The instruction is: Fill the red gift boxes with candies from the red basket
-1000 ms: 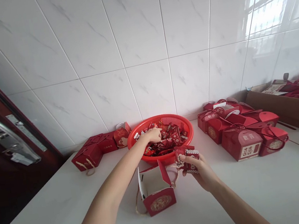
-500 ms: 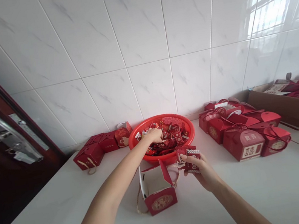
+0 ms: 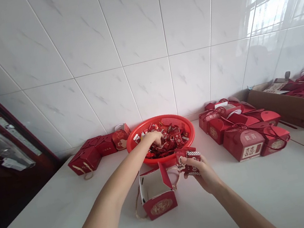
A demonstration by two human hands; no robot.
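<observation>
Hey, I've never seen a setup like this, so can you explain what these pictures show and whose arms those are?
There's no machine here: the bare arms belong to a person wearing a camera on their head, looking forward and down. Every picture comes from that camera. The left hand reaches into a red plastic basket of small wrapped packets. The right hand holds a few red packets. On the white surface, an open red box with a rope handle stands in front of the basket. More red boxes sit left and right.
</observation>
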